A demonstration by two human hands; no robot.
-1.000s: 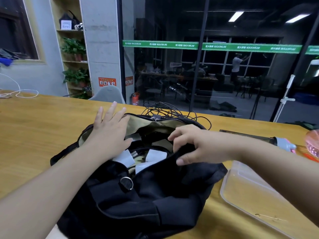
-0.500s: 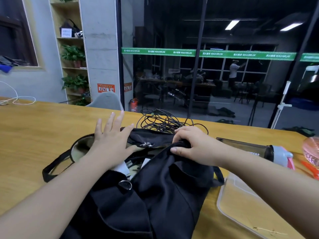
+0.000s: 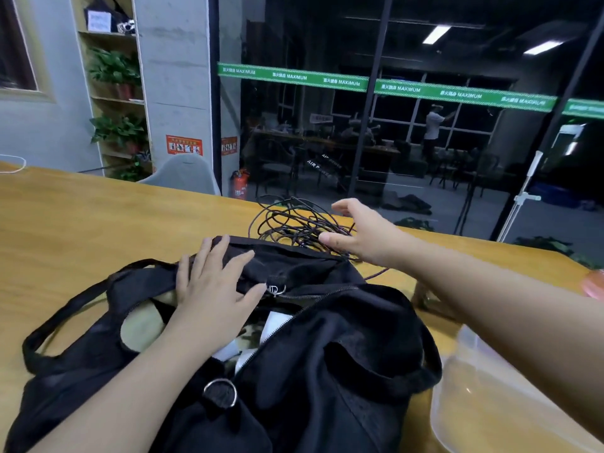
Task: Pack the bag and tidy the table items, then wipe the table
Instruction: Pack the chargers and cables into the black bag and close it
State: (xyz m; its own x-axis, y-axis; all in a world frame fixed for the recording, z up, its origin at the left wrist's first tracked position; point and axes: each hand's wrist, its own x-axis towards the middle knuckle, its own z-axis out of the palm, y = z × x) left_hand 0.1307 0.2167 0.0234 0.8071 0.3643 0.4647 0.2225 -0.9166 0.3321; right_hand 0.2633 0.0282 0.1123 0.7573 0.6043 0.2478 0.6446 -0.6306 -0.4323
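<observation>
Bag (image 3: 327,371) mouth faces away, unzipped.

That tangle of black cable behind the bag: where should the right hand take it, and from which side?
Judging by its pose, take the black cable at the dense middle of the coil, from above and its right side, where the open right hand hovers. Loose loops sprawl flat on the table, so a broad grip gathers several strands. The left hand presses the bag.

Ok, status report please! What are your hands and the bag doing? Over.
Left hand flat on the black bag, open. Right hand open, reaching over the tangled cable. Bag unzipped, white items showing. Nothing blocking the cable.
</observation>
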